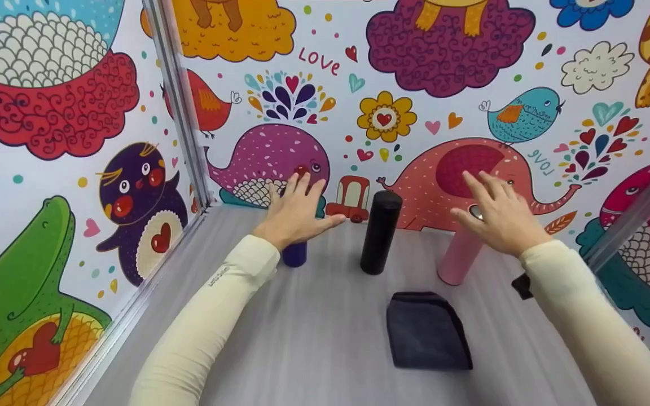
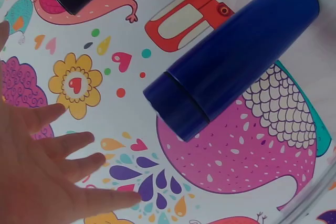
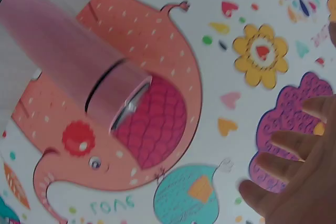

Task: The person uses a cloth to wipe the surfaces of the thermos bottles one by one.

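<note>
My left hand (image 1: 298,213) hovers with fingers spread in front of a blue thermos bottle (image 2: 241,51), mostly hidden behind it in the head view. My right hand (image 1: 503,217), fingers extended, hangs near the top of a pink thermos bottle (image 1: 460,254); both wrist views show a gap between hand and bottle. Between the two hands a black thermos bottle (image 1: 381,232) stands upright. Closer to me a dark folded cloth (image 1: 427,331) lies flat on the table. Neither hand holds anything.
A small black object (image 1: 522,286) lies beside my right forearm, partly covered by it. Printed cartoon panels stand behind the bottles and along the left, with a metal corner post (image 1: 181,107) between them. The grey tabletop (image 1: 302,338) reaches up to the panels.
</note>
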`<state>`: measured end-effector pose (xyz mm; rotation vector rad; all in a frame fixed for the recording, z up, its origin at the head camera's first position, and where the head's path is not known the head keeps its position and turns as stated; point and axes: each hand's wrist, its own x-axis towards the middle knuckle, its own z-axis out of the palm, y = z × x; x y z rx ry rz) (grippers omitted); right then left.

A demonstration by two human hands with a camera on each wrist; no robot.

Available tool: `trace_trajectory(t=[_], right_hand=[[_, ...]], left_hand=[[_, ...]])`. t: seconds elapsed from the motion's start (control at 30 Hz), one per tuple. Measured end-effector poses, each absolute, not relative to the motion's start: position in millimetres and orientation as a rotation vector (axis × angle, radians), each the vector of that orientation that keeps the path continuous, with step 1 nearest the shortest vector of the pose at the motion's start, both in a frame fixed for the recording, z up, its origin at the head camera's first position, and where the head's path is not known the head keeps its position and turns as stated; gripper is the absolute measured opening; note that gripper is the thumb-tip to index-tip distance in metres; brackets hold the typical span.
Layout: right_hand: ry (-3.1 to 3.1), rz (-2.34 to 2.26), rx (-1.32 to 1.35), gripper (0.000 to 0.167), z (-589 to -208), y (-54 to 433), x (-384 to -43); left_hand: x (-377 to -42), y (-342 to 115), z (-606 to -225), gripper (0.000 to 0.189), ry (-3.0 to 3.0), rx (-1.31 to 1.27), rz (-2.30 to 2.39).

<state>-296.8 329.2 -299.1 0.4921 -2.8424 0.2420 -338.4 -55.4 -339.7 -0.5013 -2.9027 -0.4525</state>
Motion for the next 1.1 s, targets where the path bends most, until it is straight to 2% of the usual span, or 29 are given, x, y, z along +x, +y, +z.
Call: trace_trajectory(t=[0.13,0.43,0.6,0.7,0.93,1.1], right_hand=[[-2.814,0.281,0.598,0.084,-323,321,-284],[-2.731,0.301,0.854,0.073,-419,310,-262],[-2.814,0.392,0.961,0.062,-461,310,-253],[-2.91,0.432,1.006,0.062,-478,310,-250],[-3.125,0.442,0.954,0.075,-507,311,-248],[-3.184,0.45,0.883,0.072,-516,307,-249]], left_hand=[[-334,-56,-342,0.101,-2.912,-0.505,-0.467],[-329,-59,-346,0.1,-2.919,-0.514,-0.441],[-328,-61,-351,0.101,-2.932,-0.515,-0.4],[-328,-62,-353,0.101,-2.936,-0.517,-0.402],[-340,-71,-358,0.095,-2.899,-0.42,-0.499],[-355,-81,-362,0.098,-2.902,-0.353,-0.572]])
